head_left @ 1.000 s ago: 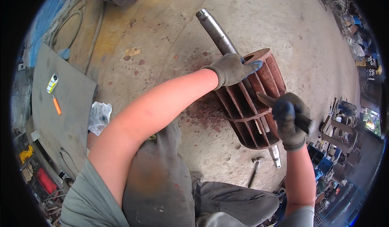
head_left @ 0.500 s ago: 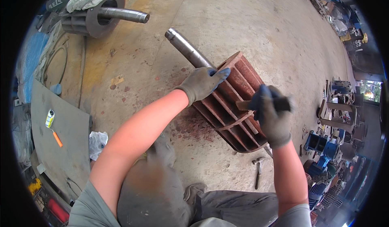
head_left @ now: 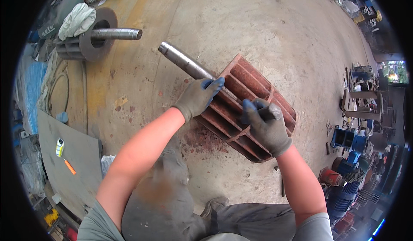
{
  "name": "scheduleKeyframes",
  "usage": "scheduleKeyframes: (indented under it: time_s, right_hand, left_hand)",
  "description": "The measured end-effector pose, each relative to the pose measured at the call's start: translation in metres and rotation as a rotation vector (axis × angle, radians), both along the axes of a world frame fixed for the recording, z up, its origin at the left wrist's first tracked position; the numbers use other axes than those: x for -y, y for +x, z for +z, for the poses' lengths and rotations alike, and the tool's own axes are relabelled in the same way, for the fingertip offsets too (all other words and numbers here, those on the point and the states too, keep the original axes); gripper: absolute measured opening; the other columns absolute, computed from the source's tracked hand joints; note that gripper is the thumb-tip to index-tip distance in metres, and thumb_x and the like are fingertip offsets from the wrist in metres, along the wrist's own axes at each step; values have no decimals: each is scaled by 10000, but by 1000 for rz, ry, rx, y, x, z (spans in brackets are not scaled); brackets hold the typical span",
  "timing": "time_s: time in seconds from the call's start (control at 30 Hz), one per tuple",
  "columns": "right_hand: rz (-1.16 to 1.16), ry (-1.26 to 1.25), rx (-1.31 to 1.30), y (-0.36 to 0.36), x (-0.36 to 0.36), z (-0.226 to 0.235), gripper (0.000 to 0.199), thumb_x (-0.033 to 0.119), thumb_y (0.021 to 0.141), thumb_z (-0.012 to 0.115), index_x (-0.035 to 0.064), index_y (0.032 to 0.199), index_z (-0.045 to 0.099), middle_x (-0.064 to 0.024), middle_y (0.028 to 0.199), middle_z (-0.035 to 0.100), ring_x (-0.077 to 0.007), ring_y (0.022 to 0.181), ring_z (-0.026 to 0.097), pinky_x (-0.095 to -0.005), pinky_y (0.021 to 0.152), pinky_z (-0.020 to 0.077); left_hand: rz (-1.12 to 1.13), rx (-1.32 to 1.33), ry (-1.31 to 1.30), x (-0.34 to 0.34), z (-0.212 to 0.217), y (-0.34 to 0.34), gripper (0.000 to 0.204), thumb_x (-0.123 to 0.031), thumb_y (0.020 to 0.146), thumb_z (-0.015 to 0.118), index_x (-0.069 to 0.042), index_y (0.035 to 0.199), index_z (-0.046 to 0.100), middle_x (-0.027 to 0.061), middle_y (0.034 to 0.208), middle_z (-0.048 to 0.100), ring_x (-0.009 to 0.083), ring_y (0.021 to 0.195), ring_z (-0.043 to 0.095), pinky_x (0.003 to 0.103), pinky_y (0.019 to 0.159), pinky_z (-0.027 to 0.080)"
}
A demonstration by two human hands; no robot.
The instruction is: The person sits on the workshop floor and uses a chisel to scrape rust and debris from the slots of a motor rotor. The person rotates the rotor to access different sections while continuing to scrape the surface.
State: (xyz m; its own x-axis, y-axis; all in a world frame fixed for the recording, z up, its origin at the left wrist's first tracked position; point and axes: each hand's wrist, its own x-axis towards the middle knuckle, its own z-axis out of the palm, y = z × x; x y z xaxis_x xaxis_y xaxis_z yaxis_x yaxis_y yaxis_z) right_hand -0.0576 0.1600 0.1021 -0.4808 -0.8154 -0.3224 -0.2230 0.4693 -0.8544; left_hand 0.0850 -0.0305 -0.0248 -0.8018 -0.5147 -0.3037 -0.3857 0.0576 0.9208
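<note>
A rusty red-brown finned rotor (head_left: 248, 75) lies aslant on the floor before me, its bare steel shaft (head_left: 185, 61) pointing to the upper left. My gloved left hand (head_left: 198, 97) is closed at the rotor's shaft end, fingers over its edge and thumb beside the shaft. Over the ribs, my gloved right hand (head_left: 267, 127) is closed around a short hand tool (head_left: 272, 111). Only the tool's blunt grey end shows above the fist; its working end is hidden.
At upper left lies a second dark rotor (head_left: 99, 47) with a white cloth (head_left: 77, 20) on it. A paint roller (head_left: 64, 155) rests on a grey sheet (head_left: 81, 144) at left. Motors and blue machine parts (head_left: 344, 137) line the right. Rust flakes (head_left: 202, 142) litter the floor.
My right hand has come left along the ribs, closer to my left hand. The whole view has shifted, and my right forearm now covers most of the hammer on the floor.
</note>
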Motion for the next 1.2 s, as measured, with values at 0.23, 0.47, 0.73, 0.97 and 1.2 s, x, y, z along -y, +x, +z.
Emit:
scheduleKeyframes:
  time_s: [0.23,0.47,0.73,0.97,1.2]
  right_hand:
    - [91,-395,-236,6,-12,-2,192,193,1048,789,2,1049,782,-92,982,759,-154,875,715,-339,752,561]
    - [-128,-779,513,21,-8,15,490,422,1132,603,-44,1150,750,-82,954,719,-90,676,556,-287,635,502]
    - [-16,-510,174,27,-6,8,620,554,1202,398,29,1008,665,-74,741,649,-103,605,546,-286,598,517]
    - [-77,-487,203,26,-13,0,627,547,1174,449,5,953,671,-83,813,668,-137,634,548,-312,633,544]
    - [-258,-837,566,24,-18,-2,651,579,1172,463,1,967,679,-79,732,636,-134,597,584,-294,562,495]
  left_hand:
    - [-29,-33,-58,-1,-3,15,762,-731,1122,514,2,965,647,70,774,543,191,768,501,401,757,480]
    - [-12,-57,-17,-5,-11,27,692,-698,1126,550,-24,1025,670,25,780,513,160,746,463,370,718,458]
    - [20,-50,72,-9,-10,27,687,-693,1122,571,-18,1045,677,9,836,545,151,774,489,358,726,472]
    - [19,-49,-66,-7,-9,23,823,-806,1070,544,-8,894,641,89,746,588,217,720,545,415,734,503]
    - [36,-101,-62,-9,-8,26,829,-812,1074,527,-11,893,639,82,754,581,209,746,542,404,743,499]
